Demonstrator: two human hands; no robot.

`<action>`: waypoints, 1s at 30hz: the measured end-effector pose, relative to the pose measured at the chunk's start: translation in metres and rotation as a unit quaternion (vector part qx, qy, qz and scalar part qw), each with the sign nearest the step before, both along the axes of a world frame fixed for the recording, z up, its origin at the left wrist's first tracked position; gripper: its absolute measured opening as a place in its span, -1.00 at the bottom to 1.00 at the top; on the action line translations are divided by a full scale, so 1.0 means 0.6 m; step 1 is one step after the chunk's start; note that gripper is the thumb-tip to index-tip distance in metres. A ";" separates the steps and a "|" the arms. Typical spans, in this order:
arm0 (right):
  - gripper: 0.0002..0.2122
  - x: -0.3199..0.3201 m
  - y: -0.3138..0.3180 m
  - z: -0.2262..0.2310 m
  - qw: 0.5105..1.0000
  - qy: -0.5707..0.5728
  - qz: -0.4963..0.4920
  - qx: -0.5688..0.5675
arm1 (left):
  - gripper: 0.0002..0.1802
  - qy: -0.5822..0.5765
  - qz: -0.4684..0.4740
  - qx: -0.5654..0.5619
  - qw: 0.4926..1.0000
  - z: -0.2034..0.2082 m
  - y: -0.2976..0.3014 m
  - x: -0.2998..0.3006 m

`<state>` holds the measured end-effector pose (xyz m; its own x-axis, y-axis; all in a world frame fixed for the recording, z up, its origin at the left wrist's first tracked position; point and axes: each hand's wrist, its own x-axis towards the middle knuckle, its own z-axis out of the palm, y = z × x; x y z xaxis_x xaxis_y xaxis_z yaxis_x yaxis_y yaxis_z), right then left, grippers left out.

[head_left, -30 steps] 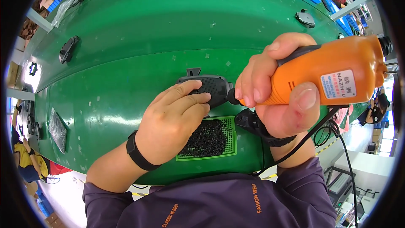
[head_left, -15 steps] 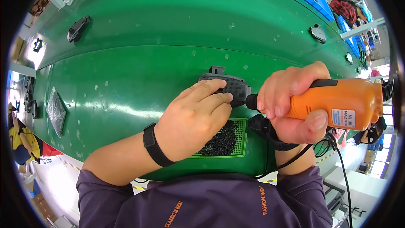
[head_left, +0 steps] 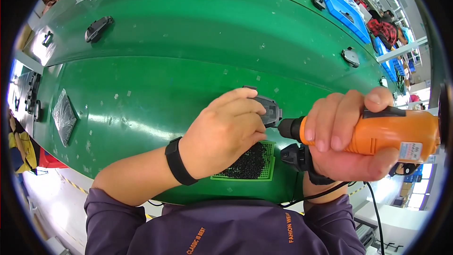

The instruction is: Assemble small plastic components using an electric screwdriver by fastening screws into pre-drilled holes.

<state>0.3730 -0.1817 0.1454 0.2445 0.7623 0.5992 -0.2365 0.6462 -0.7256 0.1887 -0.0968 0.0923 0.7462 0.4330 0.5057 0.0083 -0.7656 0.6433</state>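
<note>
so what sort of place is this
Probably an assembly workshop: an orange power screwdriver in the right hand, small black parts in a green tray, a blue bin farther off.

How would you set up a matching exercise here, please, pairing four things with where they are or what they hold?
Things:
1. Screwdriver
2. Plastic bag
3. Tray
4. Device

Places and states:
A. Holds small black pieces
B. Lies on the left part of the table
C. Touched by the left hand
D. Held in the right hand

Right pairs: 1-D, 2-B, 3-A, 4-C
</note>
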 end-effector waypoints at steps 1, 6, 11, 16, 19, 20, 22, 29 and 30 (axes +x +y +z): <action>-0.38 -0.001 0.006 0.003 0.999 -0.031 0.028 0.034 | -0.80 0.000 0.000 0.001 1.000 0.001 0.003 -0.001; -0.41 -0.019 0.024 0.005 0.999 -0.027 0.029 -0.001 | -0.75 0.026 0.036 -0.025 0.999 0.003 0.016 -0.006; -0.45 -0.018 0.033 0.006 0.997 -0.035 0.056 0.030 | -0.75 0.041 0.028 -0.049 0.998 0.004 0.023 -0.007; -0.47 -0.024 0.034 0.008 0.996 -0.037 0.077 0.031 | -0.76 0.040 0.027 -0.048 0.998 0.001 0.029 -0.010; -0.47 -0.023 0.033 0.013 0.995 -0.044 0.082 0.029 | -0.77 0.023 0.029 -0.029 0.999 0.006 0.032 -0.010; -0.47 -0.022 0.034 0.015 0.995 -0.050 0.083 0.028 | -0.77 0.014 0.030 -0.019 0.999 0.007 0.033 -0.010; -0.47 -0.021 0.037 0.017 0.995 -0.056 0.083 0.024 | -0.77 -0.008 0.014 -0.013 1.000 0.008 0.039 -0.008; -0.42 -0.011 0.061 0.026 0.990 -0.069 0.111 0.045 | -0.78 -0.070 -0.034 -0.101 0.992 -0.005 0.059 -0.007; -0.42 -0.011 0.061 0.027 0.990 -0.070 0.112 0.045 | -0.78 -0.062 -0.019 -0.087 0.994 -0.003 0.057 -0.006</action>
<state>0.3665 -0.1448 0.1615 -0.0149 0.7304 0.6829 -0.2828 0.6520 -0.7035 0.1851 -0.0623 0.0903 0.7000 0.4951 0.5147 -0.1058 -0.6409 0.7603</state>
